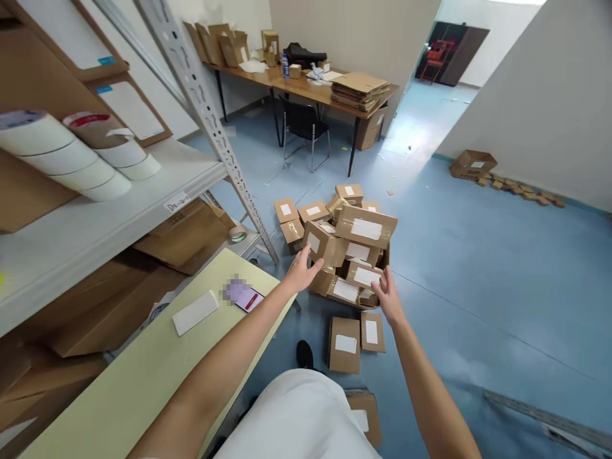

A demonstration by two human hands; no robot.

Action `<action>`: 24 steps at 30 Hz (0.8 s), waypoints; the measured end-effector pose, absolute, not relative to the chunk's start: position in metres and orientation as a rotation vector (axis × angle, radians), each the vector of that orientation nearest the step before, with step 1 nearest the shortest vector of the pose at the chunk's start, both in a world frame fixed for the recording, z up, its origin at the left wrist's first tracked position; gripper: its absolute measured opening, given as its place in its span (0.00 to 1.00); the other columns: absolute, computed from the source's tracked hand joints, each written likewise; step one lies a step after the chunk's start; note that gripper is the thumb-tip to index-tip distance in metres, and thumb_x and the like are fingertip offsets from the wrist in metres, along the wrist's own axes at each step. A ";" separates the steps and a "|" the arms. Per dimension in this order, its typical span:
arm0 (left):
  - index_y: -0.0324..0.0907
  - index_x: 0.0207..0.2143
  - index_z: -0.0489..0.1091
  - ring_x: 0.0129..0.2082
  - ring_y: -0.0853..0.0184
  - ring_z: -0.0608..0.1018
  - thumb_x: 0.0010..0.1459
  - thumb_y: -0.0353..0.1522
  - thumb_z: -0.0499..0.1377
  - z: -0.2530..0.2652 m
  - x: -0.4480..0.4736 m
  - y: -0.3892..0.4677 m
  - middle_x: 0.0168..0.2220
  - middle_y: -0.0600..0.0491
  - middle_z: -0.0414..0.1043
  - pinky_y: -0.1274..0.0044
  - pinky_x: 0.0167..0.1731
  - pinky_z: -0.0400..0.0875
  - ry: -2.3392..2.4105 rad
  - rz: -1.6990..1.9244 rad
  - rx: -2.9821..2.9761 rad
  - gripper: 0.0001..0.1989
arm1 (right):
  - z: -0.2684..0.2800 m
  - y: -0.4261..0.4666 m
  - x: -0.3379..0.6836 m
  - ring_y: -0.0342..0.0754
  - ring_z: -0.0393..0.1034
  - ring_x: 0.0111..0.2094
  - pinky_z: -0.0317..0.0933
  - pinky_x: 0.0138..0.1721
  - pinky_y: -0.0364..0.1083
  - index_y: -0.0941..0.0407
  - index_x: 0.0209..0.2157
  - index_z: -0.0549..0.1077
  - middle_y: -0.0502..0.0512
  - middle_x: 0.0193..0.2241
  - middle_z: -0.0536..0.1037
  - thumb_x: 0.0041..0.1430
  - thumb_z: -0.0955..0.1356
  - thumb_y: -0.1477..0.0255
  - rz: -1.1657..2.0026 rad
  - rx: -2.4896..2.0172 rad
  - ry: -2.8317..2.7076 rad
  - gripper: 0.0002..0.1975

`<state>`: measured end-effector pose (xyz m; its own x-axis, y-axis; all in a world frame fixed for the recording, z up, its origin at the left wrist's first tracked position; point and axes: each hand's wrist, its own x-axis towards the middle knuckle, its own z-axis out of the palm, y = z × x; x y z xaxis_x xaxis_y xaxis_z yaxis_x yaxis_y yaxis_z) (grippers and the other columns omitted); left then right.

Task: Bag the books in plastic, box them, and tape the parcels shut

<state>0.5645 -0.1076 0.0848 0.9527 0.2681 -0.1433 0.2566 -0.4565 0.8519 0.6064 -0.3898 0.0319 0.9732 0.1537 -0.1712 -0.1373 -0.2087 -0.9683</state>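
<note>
My left hand [304, 273] is at the lower left of a tilted cardboard box [335, 250], thumb and fingers apart; whether it touches the box I cannot tell. My right hand [389, 298] is open at the right side of the pile, its fingers close to a small labelled box [364, 275]. Between the hands, a large open carton [319, 291] is heaped with taped boxes bearing white labels. Uppermost lies a wide box [366, 226], tilted. Two closed boxes, a larger one [344, 344] and a smaller one [372, 331], stand on the floor in front of the carton.
A pale yellow table [157, 357] at left carries a phone [248, 298] and a white block [195, 312]. Metal shelving [191, 185] holds label rolls and cartons. Behind are a black chair [306, 124] and a wooden desk [306, 88]. More boxes [289, 224] sit beyond the carton.
</note>
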 end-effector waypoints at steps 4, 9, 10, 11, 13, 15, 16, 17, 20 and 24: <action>0.38 0.62 0.57 0.55 0.56 0.72 0.57 0.41 0.57 0.063 0.477 -0.097 0.57 0.39 0.67 0.63 0.55 0.65 0.490 0.028 1.978 0.32 | 0.003 -0.380 0.563 0.63 0.59 0.61 0.59 0.58 0.60 0.47 0.67 0.48 0.61 0.67 0.51 0.49 0.71 0.50 0.393 -1.712 0.083 0.48; 0.40 0.53 0.67 0.46 0.57 0.77 0.55 0.38 0.57 0.061 0.362 -0.104 0.50 0.41 0.73 0.64 0.47 0.72 0.708 0.082 1.753 0.24 | -0.003 -0.325 0.529 0.61 0.69 0.54 0.63 0.54 0.59 0.51 0.64 0.57 0.66 0.62 0.62 0.49 0.70 0.50 0.596 -1.757 -0.154 0.44; 0.40 0.51 0.68 0.45 0.57 0.78 0.55 0.38 0.57 0.061 0.339 -0.107 0.49 0.41 0.74 0.65 0.47 0.72 0.764 0.113 1.707 0.22 | -0.001 -0.308 0.521 0.60 0.72 0.51 0.65 0.52 0.59 0.51 0.63 0.57 0.66 0.62 0.62 0.49 0.70 0.51 0.664 -1.751 -0.252 0.43; 0.41 0.50 0.69 0.44 0.58 0.79 0.54 0.38 0.58 0.062 0.316 -0.109 0.48 0.41 0.75 0.65 0.46 0.73 0.822 0.154 1.666 0.21 | 0.001 -0.290 0.512 0.59 0.74 0.48 0.67 0.50 0.58 0.51 0.63 0.56 0.67 0.61 0.63 0.50 0.70 0.51 0.736 -1.743 -0.358 0.43; 0.41 0.49 0.70 0.42 0.59 0.79 0.54 0.38 0.58 0.062 0.271 -0.113 0.46 0.42 0.76 0.67 0.46 0.73 0.951 0.261 1.598 0.20 | 0.008 -0.252 0.491 0.57 0.76 0.44 0.70 0.46 0.57 0.51 0.64 0.55 0.68 0.61 0.64 0.51 0.70 0.52 0.871 -1.723 -0.590 0.42; 0.41 0.48 0.70 0.42 0.60 0.79 0.55 0.39 0.57 0.061 0.226 -0.114 0.46 0.42 0.76 0.67 0.46 0.73 1.093 0.394 1.524 0.20 | 0.017 -0.215 0.465 0.55 0.76 0.42 0.70 0.45 0.56 0.51 0.63 0.55 0.68 0.59 0.66 0.53 0.69 0.53 0.975 -1.696 -0.831 0.40; 0.41 0.49 0.70 0.42 0.60 0.79 0.55 0.39 0.56 0.062 0.203 -0.114 0.47 0.42 0.75 0.67 0.46 0.73 1.163 0.472 1.484 0.20 | 0.022 -0.197 0.451 0.54 0.76 0.42 0.70 0.45 0.57 0.51 0.63 0.56 0.68 0.58 0.67 0.54 0.69 0.54 1.020 -1.675 -0.946 0.38; 0.40 0.49 0.69 0.42 0.61 0.79 0.55 0.39 0.56 0.062 0.180 -0.115 0.47 0.42 0.75 0.67 0.45 0.74 1.230 0.554 1.442 0.20 | 0.026 -0.181 0.435 0.54 0.76 0.42 0.70 0.45 0.57 0.51 0.62 0.56 0.67 0.56 0.69 0.55 0.68 0.54 1.062 -1.652 -1.052 0.37; 0.40 0.49 0.68 0.41 0.62 0.79 0.56 0.39 0.56 0.063 0.111 -0.120 0.46 0.43 0.75 0.71 0.37 0.76 1.401 0.781 1.328 0.20 | 0.037 -0.138 0.381 0.54 0.76 0.41 0.71 0.44 0.57 0.52 0.61 0.58 0.66 0.51 0.74 0.56 0.67 0.55 1.173 -1.592 -1.304 0.34; 0.41 0.50 0.68 0.41 0.64 0.79 0.57 0.39 0.56 0.062 0.023 -0.136 0.46 0.44 0.75 0.73 0.36 0.75 1.604 1.005 1.197 0.20 | 0.044 -0.099 0.294 0.52 0.76 0.39 0.71 0.42 0.56 0.52 0.60 0.60 0.64 0.47 0.76 0.58 0.66 0.55 1.272 -1.493 -1.595 0.31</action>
